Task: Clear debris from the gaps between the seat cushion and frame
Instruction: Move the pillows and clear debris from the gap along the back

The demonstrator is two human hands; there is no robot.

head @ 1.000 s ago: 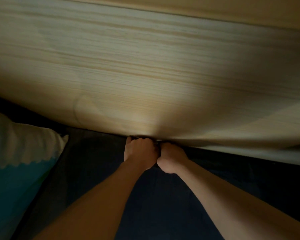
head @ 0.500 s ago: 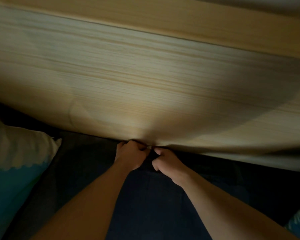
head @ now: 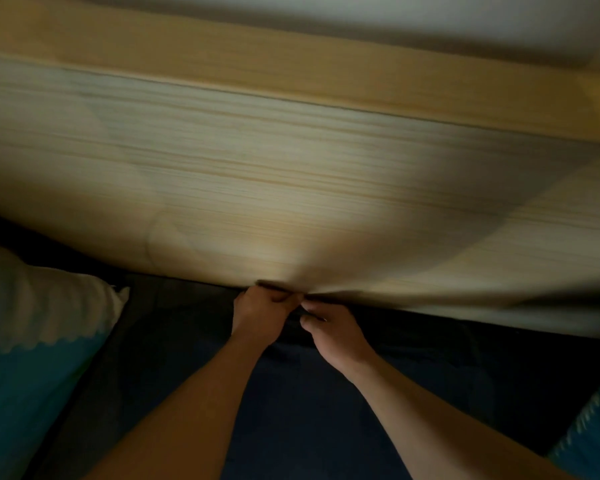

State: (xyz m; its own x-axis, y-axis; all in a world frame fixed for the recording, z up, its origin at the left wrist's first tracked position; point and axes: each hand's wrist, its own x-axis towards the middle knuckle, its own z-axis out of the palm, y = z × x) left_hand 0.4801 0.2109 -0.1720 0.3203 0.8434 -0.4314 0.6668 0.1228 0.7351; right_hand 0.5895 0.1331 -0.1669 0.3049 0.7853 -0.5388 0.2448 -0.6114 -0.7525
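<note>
A dark blue seat cushion [head: 302, 410] meets the light wooden back panel of the frame [head: 291, 188] along a dark gap [head: 378, 308]. My left hand [head: 262, 315] is curled into a fist with its knuckles pressed at the gap under the panel's lower edge. Just to its right, my right hand [head: 335, 337] rests on the cushion's back edge, thumb and forefinger bent close together towards the gap. The dim, blurred picture shows no debris, and whatever lies between the fingers is hidden.
A white and teal pillow [head: 32, 341] lies on the seat at the left. The corner of another teal cushion [head: 593, 438] shows at the lower right. A wooden top rail [head: 291, 71] runs above the panel, with a pale wall behind.
My hands were pressed together at the gap; the right hand has drawn back and to the right, with its fingers loosened. The view has tilted up, showing the top rail.
</note>
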